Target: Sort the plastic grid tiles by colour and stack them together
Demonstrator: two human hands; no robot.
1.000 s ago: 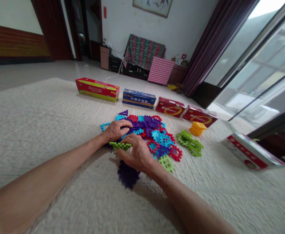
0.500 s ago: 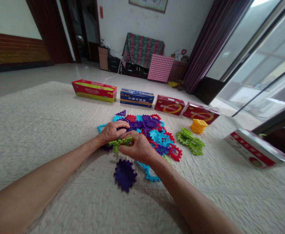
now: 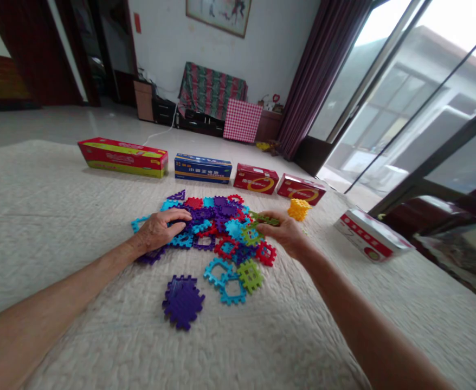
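The hands are well apart: the left hand [image 3: 156, 230] rests on the left side of the pile of toothed pieces [image 3: 224, 208], its grip impossible to tell; the right hand [image 3: 287, 233] bends around green pieces [image 3: 265, 219] at the right edge, pinch or touch unclear. This looks like picking, calling for a light pinch clear of neighbours. Right of there sits a yellow stack [image 3: 300, 209]; whatever lies beneath both palms is hidden

blue box [image 3: 203, 169] beyond the left hand [image 3: 159, 230] reads 小霸王电池. red-green box [image 3: 123, 157] left of that, two red boxes [image 3: 255, 179] past the right hand [image 3: 284, 230], white box [image 3: 370, 235] beside it: print's too blurry tbh
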